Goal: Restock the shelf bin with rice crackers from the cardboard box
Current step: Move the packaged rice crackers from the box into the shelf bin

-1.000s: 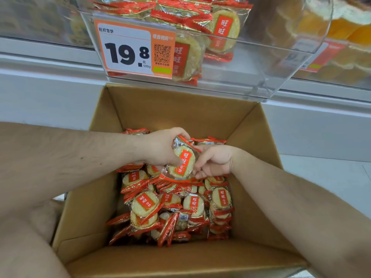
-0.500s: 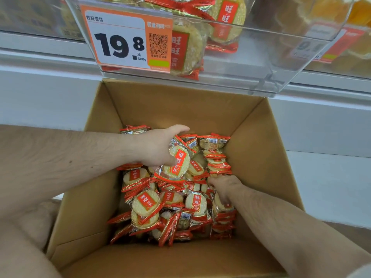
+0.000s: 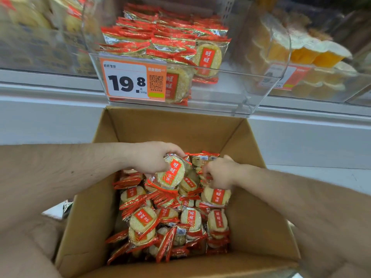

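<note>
An open cardboard box below me holds several red-and-gold rice cracker packets. My left hand grips a small stack of cracker packets near the back of the box. My right hand reaches in beside it and pinches one packet by its top edge. Above the box, a clear plastic shelf bin carries an orange price tag reading 19.8; a pile of the same crackers lies in its left half.
Neighbouring clear bins flank the cracker bin: one on the right with orange-yellow cupped snacks, one on the left with pale packaged goods. A white shelf front runs behind the box. The box's near flap lies toward me.
The camera has tilted up, showing more of the shelf bin. My right hand has lifted out of the loose packets with one packet in its fingers. My left hand keeps its stack.
</note>
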